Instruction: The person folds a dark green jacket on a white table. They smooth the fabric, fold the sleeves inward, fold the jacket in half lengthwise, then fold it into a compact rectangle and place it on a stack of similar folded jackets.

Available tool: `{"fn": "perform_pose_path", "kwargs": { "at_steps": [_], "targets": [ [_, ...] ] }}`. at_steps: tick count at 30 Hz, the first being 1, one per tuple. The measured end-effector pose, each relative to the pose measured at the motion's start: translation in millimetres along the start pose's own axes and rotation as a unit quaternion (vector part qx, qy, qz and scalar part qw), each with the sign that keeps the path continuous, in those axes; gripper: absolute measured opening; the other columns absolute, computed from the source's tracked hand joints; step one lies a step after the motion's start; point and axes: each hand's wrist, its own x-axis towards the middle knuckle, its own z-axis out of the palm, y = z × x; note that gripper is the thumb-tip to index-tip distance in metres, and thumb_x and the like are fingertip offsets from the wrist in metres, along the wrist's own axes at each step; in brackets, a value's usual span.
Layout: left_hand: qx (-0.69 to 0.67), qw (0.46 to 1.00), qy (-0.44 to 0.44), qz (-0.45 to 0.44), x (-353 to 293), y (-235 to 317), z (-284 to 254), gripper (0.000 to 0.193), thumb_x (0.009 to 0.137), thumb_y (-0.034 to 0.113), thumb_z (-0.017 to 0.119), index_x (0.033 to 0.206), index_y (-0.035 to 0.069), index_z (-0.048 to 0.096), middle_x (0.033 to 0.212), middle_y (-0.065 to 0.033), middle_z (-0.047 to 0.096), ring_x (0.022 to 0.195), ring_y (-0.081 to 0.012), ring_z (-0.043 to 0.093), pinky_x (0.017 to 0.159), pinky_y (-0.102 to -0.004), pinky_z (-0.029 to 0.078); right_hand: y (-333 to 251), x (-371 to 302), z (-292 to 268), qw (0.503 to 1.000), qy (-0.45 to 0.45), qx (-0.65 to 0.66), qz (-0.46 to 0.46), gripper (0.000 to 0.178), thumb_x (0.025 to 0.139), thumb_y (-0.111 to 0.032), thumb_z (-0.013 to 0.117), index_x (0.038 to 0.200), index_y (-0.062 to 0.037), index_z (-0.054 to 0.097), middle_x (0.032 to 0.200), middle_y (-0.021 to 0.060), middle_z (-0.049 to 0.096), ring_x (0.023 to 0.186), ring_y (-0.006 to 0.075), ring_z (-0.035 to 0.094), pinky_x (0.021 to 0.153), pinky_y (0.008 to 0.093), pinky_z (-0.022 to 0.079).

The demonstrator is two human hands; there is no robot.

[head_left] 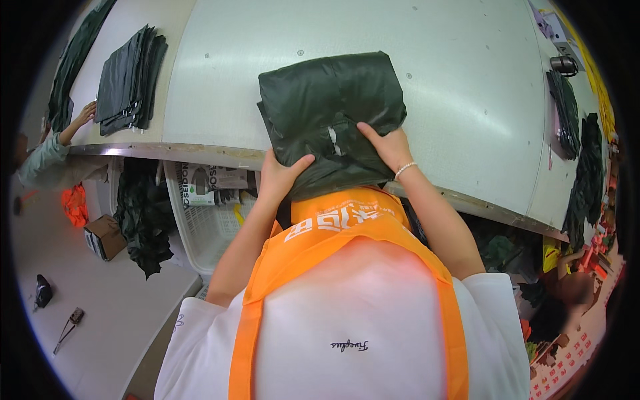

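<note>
One view only: a fisheye camera on the person's head looks steeply down over the chest, close to the hands. It faces toward 12 o'clock across the pale surface [427, 80], whose straight edge bends toward the rim. The floor [100, 320] shows at 8 o'clock, the person's forearms entering from below.

A folded dark green garment [331, 113], glossy and creased, lies flat at upper centre of the frame on the pale bench [467, 100], its near edge overhanging the bench rim, a small white tag showing.
</note>
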Motion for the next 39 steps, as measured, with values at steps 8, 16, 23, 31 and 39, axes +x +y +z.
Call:
{"fn": "perform_pose_path", "kwargs": {
  "at_steps": [8, 16, 23, 31, 39],
  "targets": [
    [-0.078, 0.994, -0.067, -0.041, -13.3, -17.7, -2.5, 0.092, 0.078, 0.049, 0.07, 0.123, -0.018, 0.025, 0.129, -0.0313, 0.041, 0.121, -0.0331, 0.044, 0.101, -0.0364, 0.036, -20.5, -29.6, 2.4, 0.992, 0.054, 0.08, -0.079, 0.131, 0.063, -0.026, 0.086, 0.143, 0.0026, -0.013, 0.142, 0.0275, 0.03, 0.127, 0.0328, 0.04, 0.106, 0.0346, 0.032],
    [0.143, 0.981, 0.127, 0.043, 60.5, 15.8, -13.3, 0.072, 0.072, 0.036, 0.078, 0.11, -0.008, 0.036, 0.099, -0.0323, 0.059, 0.093, -0.0454, 0.06, 0.08, -0.0437, 0.049, -91.0, 13.7, 41.3, 0.963, 0.047, -0.217, -0.152, 0.091, 0.078, -0.004, 0.067, 0.148, -0.0226, 0.012, 0.124, 0.0318, 0.041, 0.108, 0.0467, 0.051, 0.087, 0.0451, 0.047],
    [0.043, 0.982, 0.127, 0.131, 160.5, -10.2, -21.3, 0.028, 0.083, 0.012, 0.058, 0.105, 0.0, 0.045, 0.092, -0.021, 0.054, 0.093, -0.0391, 0.054, 0.08, -0.0415, 0.046, -213.5, 48.7, 131.7, 0.89, -0.037, -0.421, -0.173, 0.086, 0.076, -0.065, 0.058, 0.14, -0.0117, 0.037, 0.139, 0.0368, 0.03, 0.103, 0.048, 0.054, 0.086, 0.0449, 0.048],
    [0.155, 0.93, -0.213, 0.258, 129.1, 30.9, -105.1, 0.033, 0.079, 0.026, 0.067, 0.107, 0.009, 0.062, 0.101, -0.0186, 0.062, 0.094, -0.0329, 0.059, 0.082, -0.0394, 0.048, -216.7, 103.3, 203.3, 0.657, -0.046, -0.72, -0.221, 0.051, 0.088, -0.035, 0.052, 0.136, -0.0172, 0.045, 0.143, 0.028, 0.032, 0.1, 0.0408, 0.051, 0.083, 0.0494, 0.043],
    [0.373, 0.79, 0.449, 0.189, 353.3, -7.7, -406.1, 0.039, 0.082, 0.023, 0.06, 0.114, 0.001, 0.059, 0.116, -0.0207, 0.058, 0.106, -0.0345, 0.055, 0.09, -0.0392, 0.045, -204.2, 101.4, 210.7, 0.638, -0.056, -0.713, -0.284, 0.059, 0.074, -0.03, 0.062, 0.129, -0.0118, 0.051, 0.139, 0.0317, 0.034, 0.099, 0.0393, 0.047, 0.087, 0.0465, 0.036]
  ]
}}
